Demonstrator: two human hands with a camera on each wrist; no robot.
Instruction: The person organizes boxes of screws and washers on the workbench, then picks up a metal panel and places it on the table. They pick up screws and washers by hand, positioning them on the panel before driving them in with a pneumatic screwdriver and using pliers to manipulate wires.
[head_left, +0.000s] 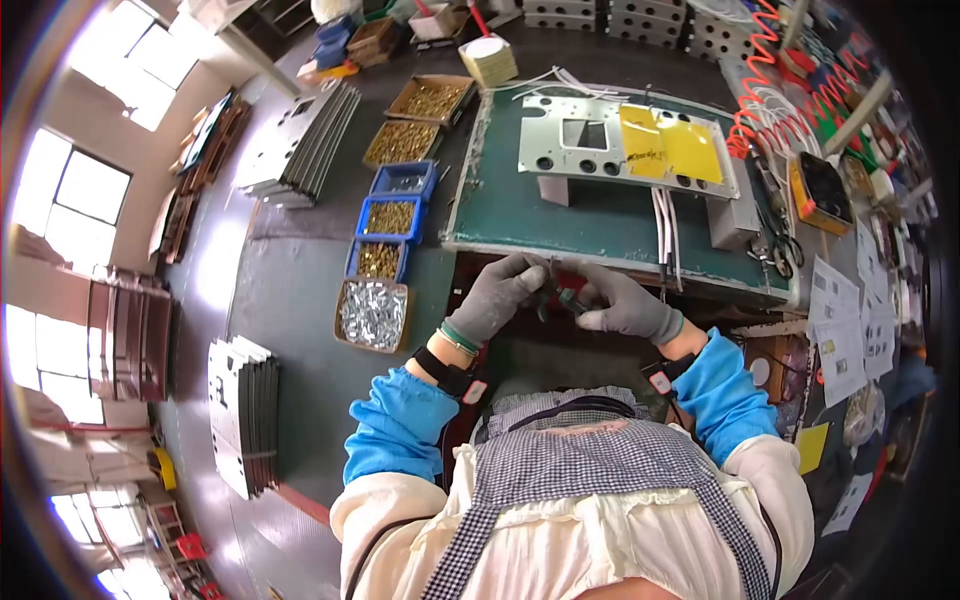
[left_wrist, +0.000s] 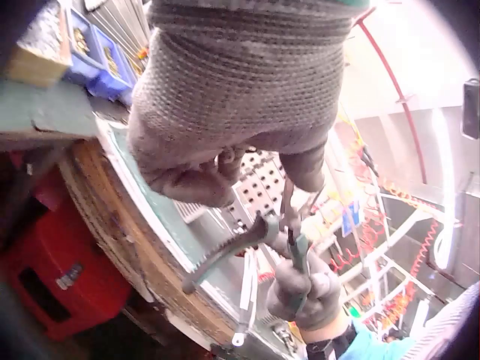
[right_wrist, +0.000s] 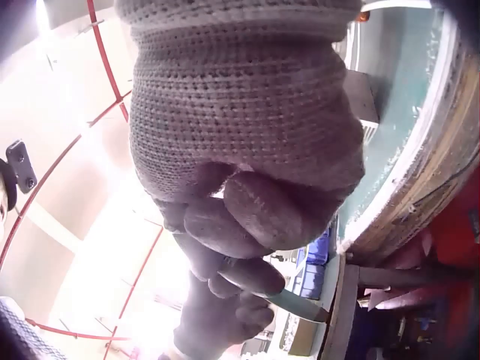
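Both hands wear grey knit gloves and meet in front of the body, at the front edge of the green-topped workbench (head_left: 500, 238). Between them is a pair of pliers (left_wrist: 298, 259) with dark green handles, its handles spread apart. The right hand (head_left: 628, 303) curls its fingers round the pliers near one handle. At the nose end, the left hand (head_left: 497, 297) pinches with its fingertips, which partly cover the metal tip. In the right wrist view one handle (right_wrist: 296, 306) sticks out beyond the gloved fingers.
On the bench stands a perforated metal panel (head_left: 540, 135) with yellow sheets (head_left: 690, 150) and white cables (head_left: 664, 225). Left of it is a row of bins with small metal parts, including a box of silvery pieces (head_left: 372, 313). Stacked panels (head_left: 243, 415) stand farther left; scissors (head_left: 787, 255) lie right.
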